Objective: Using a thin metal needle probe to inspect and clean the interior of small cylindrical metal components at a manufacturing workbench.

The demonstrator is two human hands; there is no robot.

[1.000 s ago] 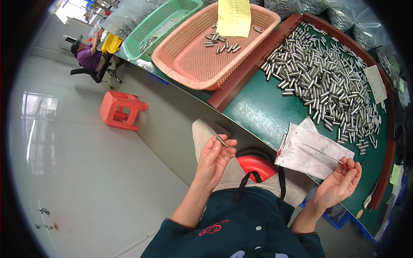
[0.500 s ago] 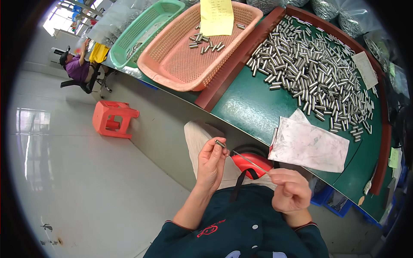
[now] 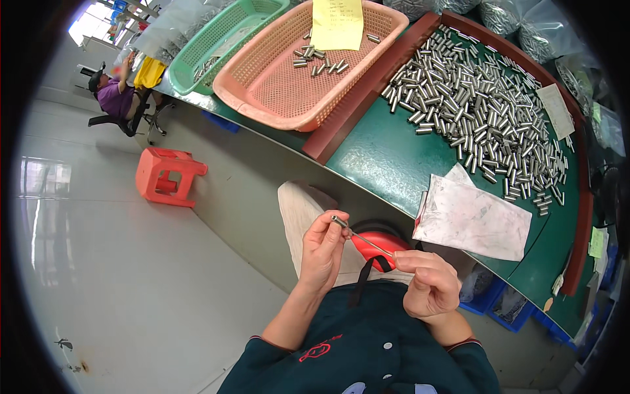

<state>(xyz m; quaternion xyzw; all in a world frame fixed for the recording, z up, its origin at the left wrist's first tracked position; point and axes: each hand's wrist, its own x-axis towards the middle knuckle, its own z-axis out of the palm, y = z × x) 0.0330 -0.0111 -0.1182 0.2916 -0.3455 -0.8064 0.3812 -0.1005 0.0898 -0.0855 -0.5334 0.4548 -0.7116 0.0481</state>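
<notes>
Between the thumb and fingers of my left hand [image 3: 319, 255] is a small shiny metal tube [image 3: 338, 221], its near-left end showing a dark hole. My right hand [image 3: 430, 284] pinches a thin metal rod [image 3: 373, 245] that slants up to the left. The rod's far end meets the tube's right end; whether it has gone inside, I cannot tell. Both hands are over my lap, in front of the green table [image 3: 367, 164]. Up on the table, beyond my right hand, lies a large heap of similar metal tubes [image 3: 479, 105].
A stained white cloth [image 3: 472, 220] lies at the table edge. A reddish-brown strip [image 3: 357, 105] divides the heap from a pink basket [image 3: 239, 98] with several tubes; a green basket [image 3: 180, 75] stands beyond. A red stool [image 3: 157, 177] stands on the floor left. Another person [image 3: 115, 95] sits far left.
My right hand has moved left toward my left hand, bringing the rod up to the tube. The left hand has stayed almost in place, still pinching the tube.
</notes>
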